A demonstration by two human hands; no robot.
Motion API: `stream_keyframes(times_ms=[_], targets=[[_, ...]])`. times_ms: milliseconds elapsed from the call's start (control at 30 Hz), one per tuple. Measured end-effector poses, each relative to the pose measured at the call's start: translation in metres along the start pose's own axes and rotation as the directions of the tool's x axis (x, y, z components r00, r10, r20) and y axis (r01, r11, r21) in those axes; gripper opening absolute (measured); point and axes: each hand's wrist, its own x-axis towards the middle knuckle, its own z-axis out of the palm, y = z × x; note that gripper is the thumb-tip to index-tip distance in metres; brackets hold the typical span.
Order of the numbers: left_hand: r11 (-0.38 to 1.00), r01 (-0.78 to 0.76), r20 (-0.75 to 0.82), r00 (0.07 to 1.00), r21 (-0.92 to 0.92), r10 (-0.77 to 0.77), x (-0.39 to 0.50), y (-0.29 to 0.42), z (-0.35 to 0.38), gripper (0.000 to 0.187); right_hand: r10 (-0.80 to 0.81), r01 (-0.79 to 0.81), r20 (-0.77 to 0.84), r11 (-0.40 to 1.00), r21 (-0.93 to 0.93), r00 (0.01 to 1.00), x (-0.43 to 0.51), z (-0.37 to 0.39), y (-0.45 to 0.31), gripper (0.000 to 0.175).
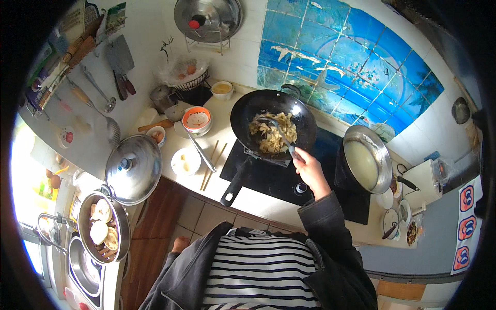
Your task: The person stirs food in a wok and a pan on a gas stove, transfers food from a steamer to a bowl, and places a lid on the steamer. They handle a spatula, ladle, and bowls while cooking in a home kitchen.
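My right hand (310, 172) grips the grey handle of a spatula (281, 133), whose head lies among pale and yellow-brown chopped food (271, 143) inside a black wok (302, 120). Under the wok is a black stove (267, 178) with a round knob; the wok's long black handle (240, 178) reaches towards me. Low at my side, my left hand (181, 244) is partly covered by its sleeve and touches no utensil that I can see; its fingers are hard to make out.
Chopsticks (211, 170), bowls (186, 162) and a metal utensil (199, 149) lie left of the stove. A steel lid (133, 170) and a steamer pan (124, 236) with pale rounds stand further left. At right, a steel pan (364, 159) holds pale liquid, near plates and bowls (390, 224).
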Motion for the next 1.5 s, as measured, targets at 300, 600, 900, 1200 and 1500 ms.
stream_keyframes(times_ms=[300,600,900,1200,1500], targets=[[0.980,-0.138,-0.015,0.990,0.142,0.141,-0.024,-0.002,0.020,0.027,-0.007,0.001,-0.018,0.963,-0.269,1.000,0.008,-0.008,0.010,0.046],[0.977,0.169,-0.101,0.978,-0.134,-0.183,-0.005,0.006,0.021,0.032,-0.010,0.057,0.199,0.971,-0.230,0.980,-0.118,-0.124,-0.042,0.045],[0.820,0.319,-0.120,0.900,-0.476,-0.420,-0.035,0.014,0.000,0.042,0.012,-0.023,-0.157,0.997,-0.072,0.988,0.049,-0.010,0.029,0.042],[0.710,0.332,0.102,0.932,-0.621,-0.347,-0.043,0.003,0.022,0.041,-0.208,0.226,0.127,0.963,-0.148,0.970,0.007,0.010,-0.009,0.044],[0.823,0.353,0.045,0.927,-0.446,-0.373,-0.024,0.002,0.019,0.039,0.065,-0.066,0.283,0.998,-0.008,0.957,-0.091,-0.068,-0.034,0.041]])
